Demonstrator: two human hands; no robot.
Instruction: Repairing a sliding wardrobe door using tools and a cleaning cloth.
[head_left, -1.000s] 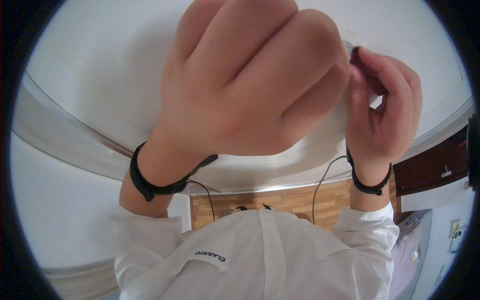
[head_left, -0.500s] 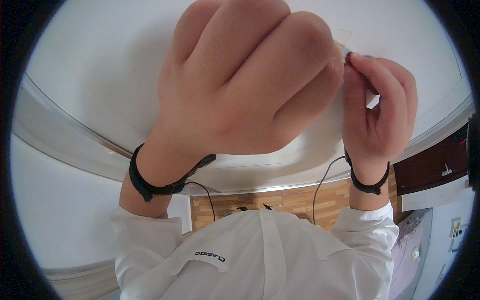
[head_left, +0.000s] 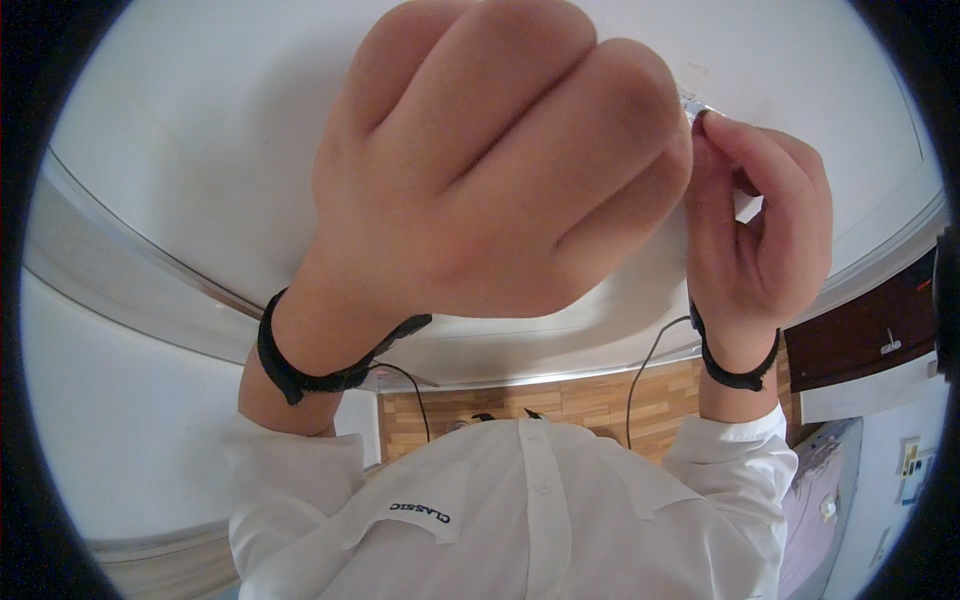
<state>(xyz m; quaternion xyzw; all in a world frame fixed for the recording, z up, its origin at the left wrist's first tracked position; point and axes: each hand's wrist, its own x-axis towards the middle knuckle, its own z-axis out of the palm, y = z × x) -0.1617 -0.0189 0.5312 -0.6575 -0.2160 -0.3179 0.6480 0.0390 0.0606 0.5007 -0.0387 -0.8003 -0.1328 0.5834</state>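
My left hand (head_left: 490,190) fills the middle of the view, its back toward me and its fingers curled closed. Whatever those fingers hold is hidden behind the knuckles. Beside it on the right, my right hand (head_left: 770,215) pinches a small dark piece (head_left: 699,122) between thumb and forefinger. At these fingertips a shiny, silvery edge (head_left: 692,103) shows, partly covered by the left hand; its kind cannot be made out. Both hands are held close together in front of a broad white surface (head_left: 200,200).
Black bands (head_left: 275,350) circle both wrists, with a thin dark cable (head_left: 640,380) trailing by each. Below the white surface's curved edge lies wooden flooring (head_left: 590,400). A dark brown panel with a handle (head_left: 890,345) stands at the right, above a pinkish cloth-covered surface (head_left: 812,500).
My left hand has shifted slightly down and to the right. The right fingertips sit a little lower, and more of the silvery edge shows above them.
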